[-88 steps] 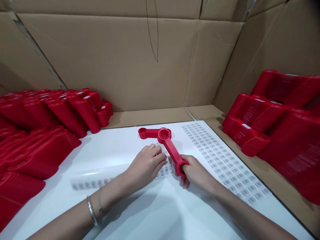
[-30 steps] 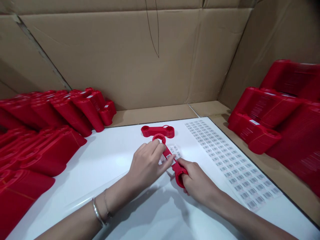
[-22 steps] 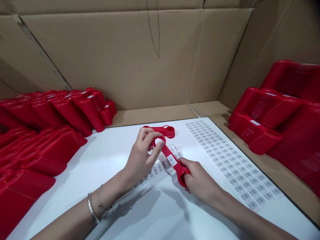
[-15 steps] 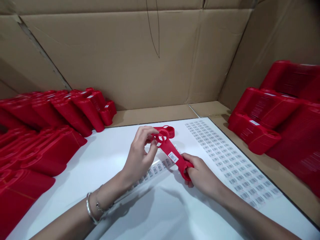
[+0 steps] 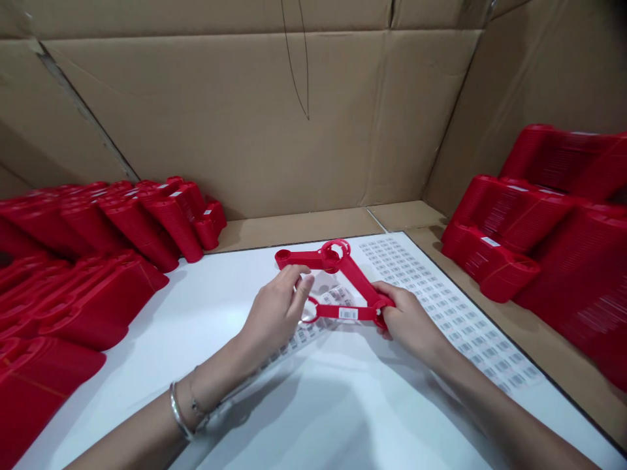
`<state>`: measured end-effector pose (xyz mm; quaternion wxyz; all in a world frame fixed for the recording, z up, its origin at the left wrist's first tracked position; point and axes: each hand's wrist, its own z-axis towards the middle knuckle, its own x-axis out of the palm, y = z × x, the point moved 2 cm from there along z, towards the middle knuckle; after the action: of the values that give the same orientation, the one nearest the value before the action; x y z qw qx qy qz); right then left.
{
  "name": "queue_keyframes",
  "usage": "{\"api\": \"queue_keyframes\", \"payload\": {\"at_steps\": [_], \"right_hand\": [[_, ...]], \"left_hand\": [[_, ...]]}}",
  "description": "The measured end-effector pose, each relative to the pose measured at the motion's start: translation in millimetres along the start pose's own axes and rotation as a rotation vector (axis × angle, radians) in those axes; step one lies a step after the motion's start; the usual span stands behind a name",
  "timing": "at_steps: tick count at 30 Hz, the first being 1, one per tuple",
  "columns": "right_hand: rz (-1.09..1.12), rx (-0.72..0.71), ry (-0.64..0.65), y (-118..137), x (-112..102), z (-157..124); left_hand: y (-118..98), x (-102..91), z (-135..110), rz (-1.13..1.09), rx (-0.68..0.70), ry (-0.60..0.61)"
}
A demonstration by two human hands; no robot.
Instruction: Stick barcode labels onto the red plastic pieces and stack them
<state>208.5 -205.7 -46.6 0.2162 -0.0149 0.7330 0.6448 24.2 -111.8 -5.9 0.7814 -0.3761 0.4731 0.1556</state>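
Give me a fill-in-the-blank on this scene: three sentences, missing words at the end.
The right hand holds the end of a red plastic bar that carries a white ____ label.
A silver bangle circles the ____ wrist.
The wall behind the white table is made of ____.

barcode, left, cardboard
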Motion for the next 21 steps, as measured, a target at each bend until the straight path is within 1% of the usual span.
{"api": "queue_keyframes", "payload": {"at_steps": [2, 5, 7, 9, 12, 16, 18, 21], "right_hand": [[0.034, -0.005, -0.032, 2.3, -10.0, 2.5], [0.103, -0.021, -0.054, 7.7, -19.6, 4.1], [0.124, -0.021, -0.042, 10.0, -20.0, 3.6], [0.134, -0.007, -0.013, 10.4, -16.0, 2.2], [0.145, 0.017, 0.062, 9.7, -4.9, -1.6], [0.190, 0.042, 0.166, 9.0, 13.6, -8.2], [0.205, 0.048, 0.184, 7.0, 21.9, -10.2], [0.222, 0.059, 0.191, 1.2, 30.8, -10.2]], "left_hand": [[3.5, -7.9, 3.1, 0.093, -0.034, 0.095], [5.8, -13.1, 1.9, 0.245, -0.036, 0.318], [6.0, -11.0, -1.4, 0.290, 0.001, 0.443], [7.2, -7.7, -4.2, 0.292, 0.021, 0.515], [11.0, -7.4, -5.5, 0.262, 0.052, 0.527], [14.7, -9.9, -3.6, 0.183, 0.172, 0.512], [15.1, -5.1, -0.4, 0.132, 0.218, 0.452], [16.1, 12.2, 6.3, 0.068, 0.235, 0.312]]}}
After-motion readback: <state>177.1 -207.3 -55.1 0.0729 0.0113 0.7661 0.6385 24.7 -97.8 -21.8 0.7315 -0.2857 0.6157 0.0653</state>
